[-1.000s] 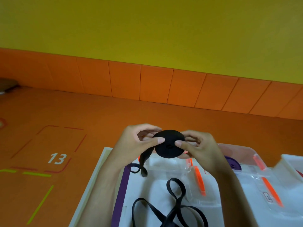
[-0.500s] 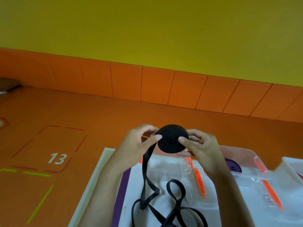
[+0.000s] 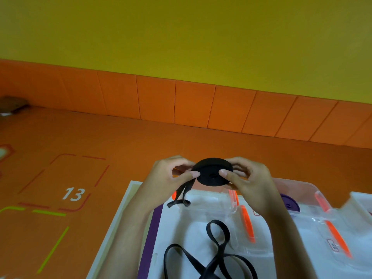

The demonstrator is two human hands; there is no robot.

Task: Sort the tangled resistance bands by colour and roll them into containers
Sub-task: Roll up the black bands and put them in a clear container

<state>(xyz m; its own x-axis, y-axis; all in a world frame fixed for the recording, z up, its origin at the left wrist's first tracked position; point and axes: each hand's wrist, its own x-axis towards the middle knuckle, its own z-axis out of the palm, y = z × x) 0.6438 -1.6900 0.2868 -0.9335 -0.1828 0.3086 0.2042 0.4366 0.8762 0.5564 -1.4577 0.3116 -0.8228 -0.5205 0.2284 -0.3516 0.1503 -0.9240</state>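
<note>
The black roll (image 3: 213,172) is held up in the air between our two hands, above the far edge of the white table (image 3: 128,210) and over the clear containers (image 3: 237,238). Our left hand (image 3: 169,178) pinches its left rim, the thumb pressed against the edge and the other fingers curled round behind. Our right hand (image 3: 249,182) pinches the right side, the thumb tip lying flat on the near face and the fingers curled over the far rim. The roll is tilted, its flat face turned toward us. From under the left thumb a short loose tail (image 3: 181,196) hangs down, folded at its end. Another black band (image 3: 211,256) lies in loose loops on the table below, apart from the roll. A purple roll (image 3: 289,203) sits, as far as we can tell, inside the container just beyond our right wrist, which hides part of it.
</note>
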